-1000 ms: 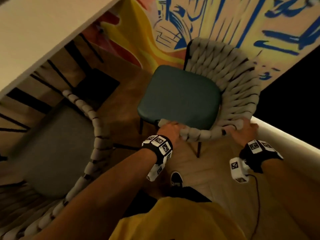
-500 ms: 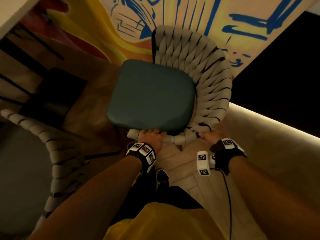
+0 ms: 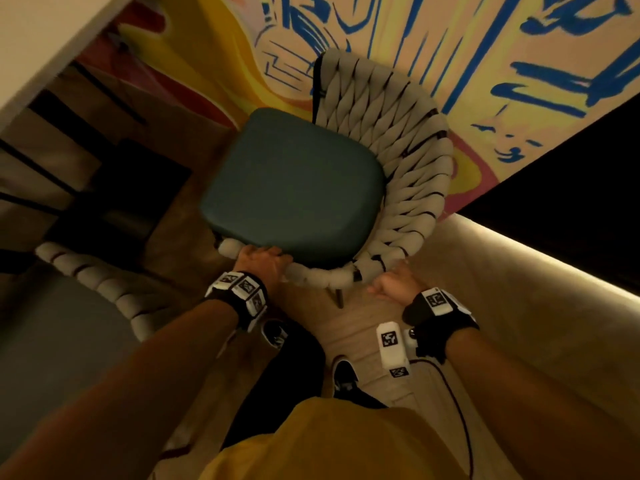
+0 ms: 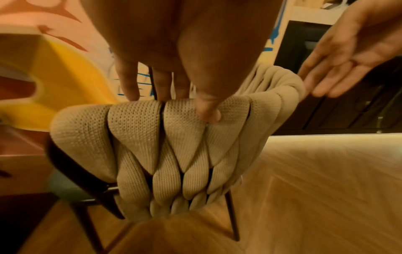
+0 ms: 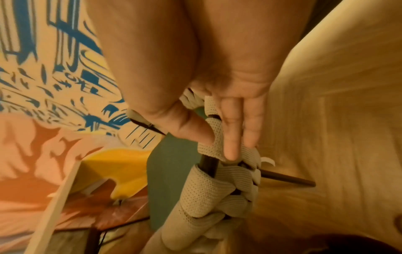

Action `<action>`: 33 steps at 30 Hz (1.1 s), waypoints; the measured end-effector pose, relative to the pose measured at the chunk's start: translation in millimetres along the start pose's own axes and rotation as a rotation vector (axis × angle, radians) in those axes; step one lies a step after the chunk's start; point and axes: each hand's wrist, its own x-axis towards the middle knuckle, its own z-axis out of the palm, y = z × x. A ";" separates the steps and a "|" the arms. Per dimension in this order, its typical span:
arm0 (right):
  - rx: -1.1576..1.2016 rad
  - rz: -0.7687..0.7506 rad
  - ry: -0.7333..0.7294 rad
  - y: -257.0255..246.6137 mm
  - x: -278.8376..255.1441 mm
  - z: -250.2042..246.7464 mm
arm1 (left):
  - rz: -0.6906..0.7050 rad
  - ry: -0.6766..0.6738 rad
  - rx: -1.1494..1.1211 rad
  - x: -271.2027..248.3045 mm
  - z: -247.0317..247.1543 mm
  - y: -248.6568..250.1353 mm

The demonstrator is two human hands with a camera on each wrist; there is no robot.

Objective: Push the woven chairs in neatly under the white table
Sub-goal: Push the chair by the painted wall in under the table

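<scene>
A woven chair (image 3: 408, 161) with a beige braided back and a dark green seat (image 3: 294, 188) stands on the wooden floor before me. My left hand (image 3: 263, 263) grips the back's top rim (image 4: 135, 120), fingers over the far side and thumb on the near side. My right hand (image 3: 391, 284) is at the rim's right end; its straight fingers (image 5: 234, 137) lie along the braid (image 5: 206, 189), thumb beside it. The white table (image 3: 52, 39) crosses the upper left corner. A second woven chair (image 3: 104, 289) with a grey seat sits at the left, half under the table.
A painted wall (image 3: 450, 46) in yellow, blue and red rises behind the chair. A dark cabinet (image 3: 571, 220) with a lit strip beneath runs along the right. Black table legs (image 3: 114, 188) stand at the left. My shoes (image 3: 343, 375) are on the floor behind the chair.
The chair has shifted and turned a little as I hold its back. My right hand, wrapped on the rim before, now has its fingers straightened along it.
</scene>
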 end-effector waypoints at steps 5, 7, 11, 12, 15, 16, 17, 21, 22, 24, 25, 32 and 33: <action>-0.166 -0.078 -0.168 -57.1 0.7 75.6 | -0.215 -0.118 0.023 15.2 -31.1 -86.2; -0.227 -0.096 -0.242 -77.1 -3.5 92.6 | -0.265 -0.154 0.063 18.8 -41.7 -106.1; -0.471 -0.350 0.062 -105.1 16.8 91.8 | -0.103 -0.128 0.022 23.6 -30.8 -99.1; -0.440 -0.363 0.155 -108.7 26.8 87.0 | -0.077 -0.100 -0.042 24.5 -23.3 -89.9; -0.080 -0.179 0.175 -120.6 51.4 77.4 | -0.106 0.008 -0.152 26.6 -8.1 -72.6; 0.041 -0.095 0.140 -123.8 57.9 75.2 | -0.126 0.026 -0.179 27.1 -6.9 -73.2; 0.117 -0.044 0.095 -127.2 63.3 72.5 | -0.139 0.028 -0.201 27.5 -6.6 -75.5; 0.066 -0.018 0.051 -132.7 79.9 70.0 | -0.154 -0.040 -0.191 25.9 -12.7 -83.5; 0.066 -0.011 0.049 -132.1 81.6 72.5 | -0.159 -0.057 -0.189 24.5 -13.4 -84.9; 0.085 -0.006 0.023 -133.8 83.5 79.4 | -0.182 -0.064 -0.196 21.0 -13.6 -90.2; 0.085 0.004 -0.016 -134.8 85.1 83.3 | -0.194 -0.061 -0.201 19.3 -13.5 -93.5; -0.077 0.040 -0.204 -155.9 80.7 118.6 | -0.359 -0.141 -0.335 0.0 0.6 -122.8; -0.094 0.042 -0.231 -161.5 80.4 122.4 | -0.389 -0.155 -0.353 -4.1 1.2 -127.9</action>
